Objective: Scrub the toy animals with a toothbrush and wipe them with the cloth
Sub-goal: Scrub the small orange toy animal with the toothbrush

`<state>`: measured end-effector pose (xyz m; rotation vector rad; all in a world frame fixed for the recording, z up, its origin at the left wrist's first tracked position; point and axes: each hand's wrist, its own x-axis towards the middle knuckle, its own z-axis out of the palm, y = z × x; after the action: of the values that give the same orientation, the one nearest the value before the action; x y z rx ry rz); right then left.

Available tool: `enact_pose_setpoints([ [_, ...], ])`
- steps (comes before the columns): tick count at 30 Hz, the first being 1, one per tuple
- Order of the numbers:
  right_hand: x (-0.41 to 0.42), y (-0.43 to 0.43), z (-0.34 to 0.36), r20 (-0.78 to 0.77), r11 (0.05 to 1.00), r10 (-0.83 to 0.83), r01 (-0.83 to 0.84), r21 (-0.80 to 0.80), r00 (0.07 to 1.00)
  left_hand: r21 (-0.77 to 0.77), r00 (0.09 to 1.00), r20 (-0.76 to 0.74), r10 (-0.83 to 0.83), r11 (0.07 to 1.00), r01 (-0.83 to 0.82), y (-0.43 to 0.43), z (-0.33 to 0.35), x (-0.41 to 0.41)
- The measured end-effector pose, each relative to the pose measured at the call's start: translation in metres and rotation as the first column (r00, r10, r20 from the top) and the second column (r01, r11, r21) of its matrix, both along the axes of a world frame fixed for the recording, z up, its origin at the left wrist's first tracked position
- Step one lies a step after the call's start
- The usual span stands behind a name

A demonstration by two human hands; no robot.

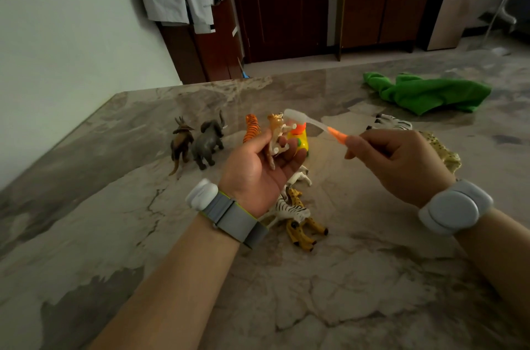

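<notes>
Left hand (pixel 258 169) palm up over the table (pixel 114 206), fingers curled around a tan toy (pixel 276 134), held upright with its head up. Right hand (pixel 398 163) pinches the orange handle of the toothbrush (pixel 311 123). The brush is level and its pale head sits at the tan toy's head; contact or a hair off, cannot tell, bristles blurred.

On the table left of the hands: brown horned toy (pixel 180 143) and grey elephant (pixel 208 143), standing side by side, touching or nearly. Tiger (pixel 252 127) upright just behind the left thumb. Yellow-orange toy (pixel 300 141) behind the left fingers, partly hidden, kind unclear. Under the left wrist a pile: white toy (pixel 301 176), zebra (pixel 291 210) lying over a yellow spotted toy (pixel 305 232) on its side. Behind the right hand, a second zebra (pixel 393 123) and a spotted cat (pixel 443 150), both partly hidden.

Green cloth (pixel 424 93) crumpled at far right of the table, well apart from both hands. Grey band (pixel 229 215) on the left wrist, white band (pixel 456 206) on the right.
</notes>
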<state>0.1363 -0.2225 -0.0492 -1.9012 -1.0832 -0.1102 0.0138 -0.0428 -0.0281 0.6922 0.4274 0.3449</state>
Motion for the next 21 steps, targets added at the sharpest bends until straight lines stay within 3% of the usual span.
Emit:
enact_pose_setpoints([
  [3,0.003,-0.001,0.0,0.002,0.997,-0.07,0.07,0.039,0.998,-0.009,0.999,0.037,0.001,1.0,-0.001,0.003,-0.001,0.0],
  [9,-0.008,0.0,0.003,0.009,0.991,0.124,-0.123,-0.055,0.992,-0.092,0.998,0.044,0.04,0.995,-0.036,0.007,-0.004,0.002],
  [21,-0.006,0.001,0.002,0.009,0.998,0.048,-0.048,-0.034,0.999,-0.061,0.998,0.065,0.016,0.998,-0.012,0.009,-0.007,0.003],
])
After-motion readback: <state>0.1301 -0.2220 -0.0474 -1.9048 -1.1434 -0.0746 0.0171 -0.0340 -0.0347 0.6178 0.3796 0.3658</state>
